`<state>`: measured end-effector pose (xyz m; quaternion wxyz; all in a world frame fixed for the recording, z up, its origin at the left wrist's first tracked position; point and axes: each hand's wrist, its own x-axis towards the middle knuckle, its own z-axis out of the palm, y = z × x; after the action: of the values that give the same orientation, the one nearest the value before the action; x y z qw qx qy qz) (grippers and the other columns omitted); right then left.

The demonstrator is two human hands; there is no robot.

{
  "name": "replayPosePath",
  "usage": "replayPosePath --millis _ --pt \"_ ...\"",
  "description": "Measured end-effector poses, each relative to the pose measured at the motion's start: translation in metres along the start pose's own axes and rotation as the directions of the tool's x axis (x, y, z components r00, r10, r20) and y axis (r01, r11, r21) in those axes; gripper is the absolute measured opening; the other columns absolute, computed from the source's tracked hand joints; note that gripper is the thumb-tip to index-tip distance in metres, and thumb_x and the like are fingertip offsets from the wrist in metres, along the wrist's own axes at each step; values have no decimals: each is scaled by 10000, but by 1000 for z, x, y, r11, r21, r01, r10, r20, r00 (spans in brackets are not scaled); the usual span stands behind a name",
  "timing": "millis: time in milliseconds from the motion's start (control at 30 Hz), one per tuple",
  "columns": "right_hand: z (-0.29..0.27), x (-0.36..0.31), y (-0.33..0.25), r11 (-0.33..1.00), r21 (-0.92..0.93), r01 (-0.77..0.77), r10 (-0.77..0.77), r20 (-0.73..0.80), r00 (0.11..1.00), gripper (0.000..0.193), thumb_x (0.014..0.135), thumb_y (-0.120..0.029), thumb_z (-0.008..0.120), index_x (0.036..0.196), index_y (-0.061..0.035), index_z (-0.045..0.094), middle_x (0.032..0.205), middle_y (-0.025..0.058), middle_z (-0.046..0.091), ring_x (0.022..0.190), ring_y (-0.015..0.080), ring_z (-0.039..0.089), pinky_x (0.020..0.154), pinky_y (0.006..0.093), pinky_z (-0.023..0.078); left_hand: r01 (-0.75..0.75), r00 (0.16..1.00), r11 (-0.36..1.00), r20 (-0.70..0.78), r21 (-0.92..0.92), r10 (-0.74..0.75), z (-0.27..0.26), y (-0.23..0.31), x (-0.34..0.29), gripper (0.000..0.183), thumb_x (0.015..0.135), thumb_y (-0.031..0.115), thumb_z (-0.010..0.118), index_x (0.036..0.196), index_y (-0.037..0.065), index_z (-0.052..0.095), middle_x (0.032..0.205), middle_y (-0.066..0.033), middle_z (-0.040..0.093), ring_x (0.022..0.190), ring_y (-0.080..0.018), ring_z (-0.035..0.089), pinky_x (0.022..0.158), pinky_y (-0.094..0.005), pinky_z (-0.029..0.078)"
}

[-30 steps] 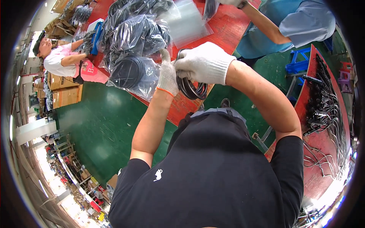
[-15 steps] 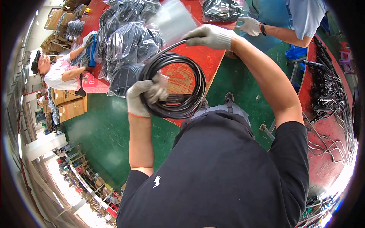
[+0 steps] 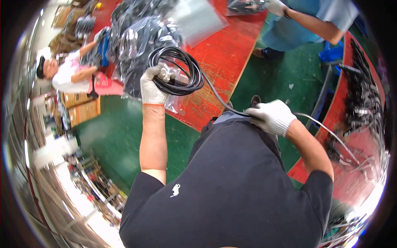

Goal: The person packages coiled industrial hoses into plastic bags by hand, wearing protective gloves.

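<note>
Wearing a knitted glove, my left hand [image 3: 154, 85] is closed round one side of a coiled black cable [image 3: 196, 71], held up over the corner of the red table [image 3: 219, 62]. Some clear plastic film hangs beside that hand. From the coil a free length runs down to my right hand [image 3: 271, 118], also gloved, whose fingers are closed on it in front of my waist. Past this hand the cable continues, looking lighter, toward the table on the right. The left fingertips are partly hidden by the coil.
Bagged black cables [image 3: 142, 45] are piled on the red table beside flat clear plastic bags [image 3: 196, 20]. A second red table [image 3: 351, 124] at right bears many cables. A co-worker in pink [image 3: 107, 84] stands at left, another in blue [image 3: 289, 27] across the table.
My right hand has swept down and right from above the coil to my waist, drawing cable along. The coil has tilted and risen slightly in my left hand. The co-worker's gloved hand shifted upward.
</note>
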<state>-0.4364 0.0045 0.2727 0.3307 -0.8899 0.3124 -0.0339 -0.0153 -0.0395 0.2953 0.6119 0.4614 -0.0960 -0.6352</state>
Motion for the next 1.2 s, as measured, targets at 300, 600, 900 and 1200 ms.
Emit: replayPosePath --millis 300,600,900,1200 --pt "-59 82 -33 980 -87 180 -199 -316 928 204 941 -329 733 1057 -162 730 939 73 708 813 322 724 686 440 582 -5 908 875 370 484 -199 63 -69 -14 404 1025 397 732 1125 10 672 887 -62 716 820 -179 712 811 -320 568" --pt "-143 116 -42 989 -110 103 -100 32 994 511 801 -403 883 1072 -43 641 960 155 713 911 398 722 793 497 556 129 698 769 494 626 -519 83 -65 -31 322 865 163 729 1134 12 637 595 -27 529 476 -179 476 639 -369 426" --pt "-16 37 129 955 178 -238 289 -365 885 425 1084 -346 554 1388 -68 660 1150 236 739 1060 427 709 920 480 559 283 861 951 471 -126 -194 8 7 -60 239 886 213 597 1028 26 635 581 87 410 491 -88 380 641 -295 347" --pt "19 -37 -17 903 -250 -349 344 -64 937 280 993 -295 688 1252 -208 746 869 137 685 757 375 709 663 496 560 -8 991 976 127 -217 36 -15 24 -37 184 916 144 683 1032 1 682 653 31 527 584 -139 525 825 -382 516"
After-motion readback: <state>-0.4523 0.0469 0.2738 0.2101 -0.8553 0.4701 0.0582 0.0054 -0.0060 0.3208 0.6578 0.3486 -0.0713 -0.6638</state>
